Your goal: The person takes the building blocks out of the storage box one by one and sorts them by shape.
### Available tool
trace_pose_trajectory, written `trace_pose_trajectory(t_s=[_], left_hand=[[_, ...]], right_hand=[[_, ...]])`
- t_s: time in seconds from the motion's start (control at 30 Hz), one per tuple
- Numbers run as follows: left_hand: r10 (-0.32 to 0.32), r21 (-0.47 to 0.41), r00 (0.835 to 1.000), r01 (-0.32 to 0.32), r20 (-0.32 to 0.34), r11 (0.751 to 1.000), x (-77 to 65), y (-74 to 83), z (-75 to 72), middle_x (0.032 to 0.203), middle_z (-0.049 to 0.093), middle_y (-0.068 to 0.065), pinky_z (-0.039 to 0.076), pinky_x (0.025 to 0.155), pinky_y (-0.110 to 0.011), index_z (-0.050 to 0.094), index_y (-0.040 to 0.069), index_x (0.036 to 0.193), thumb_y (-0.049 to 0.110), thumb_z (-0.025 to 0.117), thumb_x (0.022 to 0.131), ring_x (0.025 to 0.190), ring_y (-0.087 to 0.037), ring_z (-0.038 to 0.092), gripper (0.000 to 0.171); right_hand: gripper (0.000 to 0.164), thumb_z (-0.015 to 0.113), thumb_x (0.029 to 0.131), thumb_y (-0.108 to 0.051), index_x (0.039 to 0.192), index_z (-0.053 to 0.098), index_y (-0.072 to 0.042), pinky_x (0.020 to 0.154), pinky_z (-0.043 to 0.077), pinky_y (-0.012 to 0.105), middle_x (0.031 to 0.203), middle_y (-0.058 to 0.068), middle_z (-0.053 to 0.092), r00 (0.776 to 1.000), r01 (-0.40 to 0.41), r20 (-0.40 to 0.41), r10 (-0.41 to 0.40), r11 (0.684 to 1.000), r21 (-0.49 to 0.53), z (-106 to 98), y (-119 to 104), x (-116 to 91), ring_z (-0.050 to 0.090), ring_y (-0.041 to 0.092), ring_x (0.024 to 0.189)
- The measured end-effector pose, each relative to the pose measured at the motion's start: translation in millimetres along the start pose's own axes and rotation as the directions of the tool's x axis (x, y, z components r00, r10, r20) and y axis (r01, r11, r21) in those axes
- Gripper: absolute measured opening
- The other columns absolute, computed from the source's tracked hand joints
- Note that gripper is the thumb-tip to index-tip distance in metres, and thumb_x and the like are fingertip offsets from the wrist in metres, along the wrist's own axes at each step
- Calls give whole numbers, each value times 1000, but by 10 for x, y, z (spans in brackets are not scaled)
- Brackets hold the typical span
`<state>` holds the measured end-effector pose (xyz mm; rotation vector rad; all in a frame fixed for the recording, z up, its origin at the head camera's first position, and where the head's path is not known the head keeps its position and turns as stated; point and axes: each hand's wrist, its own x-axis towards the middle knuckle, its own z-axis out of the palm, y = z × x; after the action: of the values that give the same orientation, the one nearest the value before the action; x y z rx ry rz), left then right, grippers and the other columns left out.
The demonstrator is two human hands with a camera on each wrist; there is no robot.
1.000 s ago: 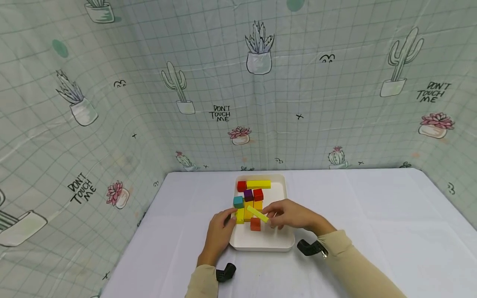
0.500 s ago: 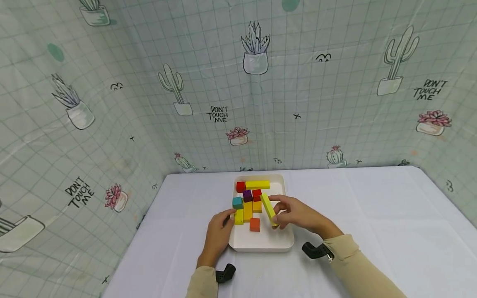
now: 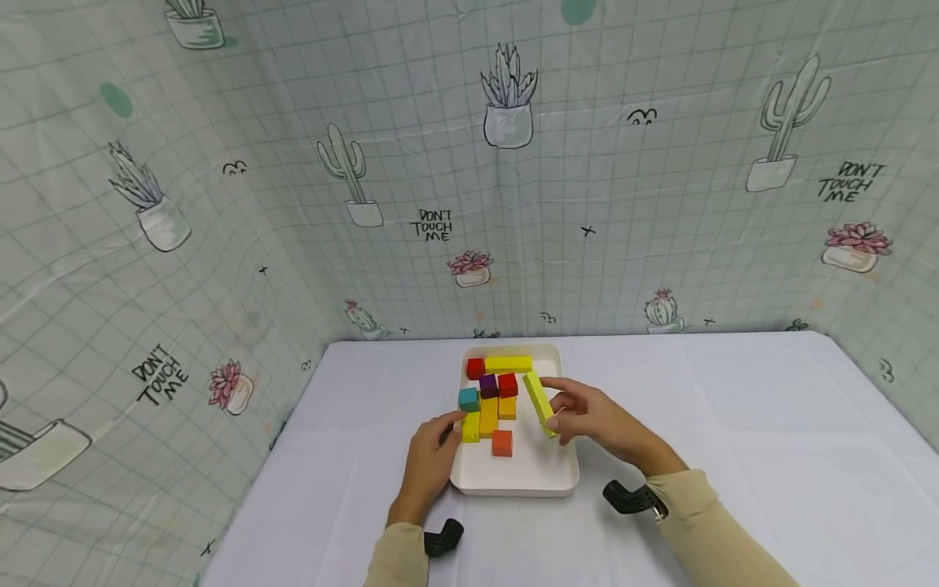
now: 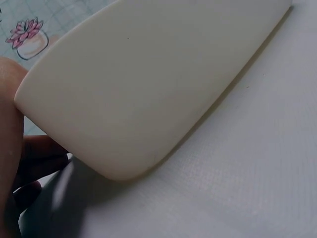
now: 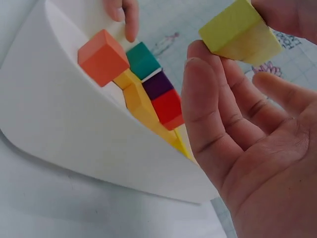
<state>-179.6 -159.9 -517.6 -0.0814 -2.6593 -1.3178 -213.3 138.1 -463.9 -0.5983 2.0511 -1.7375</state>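
Observation:
My right hand (image 3: 605, 420) pinches a long yellow block (image 3: 540, 405) by its near end, between thumb and fingers, tilted above the tray's right side. In the right wrist view, that yellow block (image 5: 233, 25) shows end-on past the fingertips. At the left rim of the white tray (image 3: 513, 481), my left hand (image 3: 433, 456) grips the edge, its fingertips near a yellow block (image 3: 471, 427). Inside are a teal cube (image 3: 469, 399), a purple cube (image 3: 488, 386), a red cube (image 3: 508, 385), orange-yellow blocks (image 3: 488, 417) and an orange cube (image 3: 502, 443).
Along the tray's far end lie another red cube (image 3: 475, 368) and a long yellow block (image 3: 509, 364). The tray stands on a white-covered table (image 3: 697, 424). Behind it hangs a grid-patterned cloth (image 3: 623, 187) with cactus drawings.
My right hand has carried the long yellow block rightward and away from the middle blocks, turning it from slanted to more lengthwise. The left hand stays at the rim.

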Motion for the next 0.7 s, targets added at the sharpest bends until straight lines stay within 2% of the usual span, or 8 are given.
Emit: trace_pose_trajectory(t_s=[0.13,0.33,0.47,0.57,0.7], left_hand=[[1,4,1000,-1,1,1000,0,-3,9,130,64,-2,42,106,-49,67,20,130,21,56,103,117,-23,55,29],[5,4,1000,-5,-7,1000,-16,-16,14,129,65,-2,43,104,-50,68,20,129,21,57,102,114,-23,55,29],[-6,5,1000,6,-5,1000,-23,-12,13,129,65,-2,43,105,-50,68,20,129,22,57,102,115,-24,55,29],[-11,-2,1000,11,-4,1000,-16,-11,12,130,64,-3,42,106,-51,68,20,129,21,57,102,117,-24,55,29],[-11,-17,1000,11,-6,1000,-4,-13,10,131,64,-3,42,106,-52,68,20,128,20,56,103,118,-25,55,28]], right_hand=[[71,67,93,-18,154,33,-6,79,58,40,109,19,59,1000,11,-17,-10,1000,22,-58,20,-32,62,48,90],[80,67,94,-14,159,21,-8,79,59,43,113,22,61,999,16,-44,-14,999,51,-146,56,-72,66,39,92],[81,66,94,-14,160,19,-12,79,58,43,112,27,62,998,29,-54,-27,999,44,-217,87,-102,66,36,91],[81,67,93,-12,159,20,-10,78,58,43,111,30,62,997,42,-64,-38,998,48,-276,114,-130,66,35,89],[80,69,91,-9,156,22,-6,77,58,43,108,26,63,995,39,-89,-34,998,57,-345,145,-165,66,31,86]])
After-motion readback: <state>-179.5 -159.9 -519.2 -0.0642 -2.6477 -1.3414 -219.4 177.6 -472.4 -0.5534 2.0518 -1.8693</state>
